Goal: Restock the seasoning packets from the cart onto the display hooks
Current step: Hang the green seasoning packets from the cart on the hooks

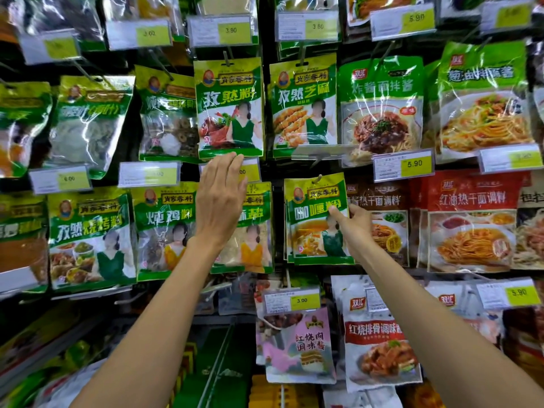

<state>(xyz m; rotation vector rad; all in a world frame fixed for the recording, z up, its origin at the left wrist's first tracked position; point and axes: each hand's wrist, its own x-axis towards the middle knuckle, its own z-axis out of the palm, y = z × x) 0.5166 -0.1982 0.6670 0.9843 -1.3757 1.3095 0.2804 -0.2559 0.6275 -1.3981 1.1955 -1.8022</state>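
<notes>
Packet [312,231] is pinched at its right edge by right hand [356,228] — long axis vertical, hook [317,179] at its top, centre-right of frame — left hand [220,198] held flat, empty, further left.

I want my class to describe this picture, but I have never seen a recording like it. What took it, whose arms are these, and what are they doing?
There is no machine here: a person works with two bare hands. The single picture comes from a wide-angle camera worn on their head, so both arms reach in from the bottom. In front is a shop display, with rows of seasoning packets hanging from pegs.

The right hand pinches the right edge of a green curry packet, thumb on its front. The packet's top is at a hook.

The left hand holds nothing, and its fingers are straight. Its fingertips reach the lower edge of a cumin packet, in front of a price tag.
</notes>
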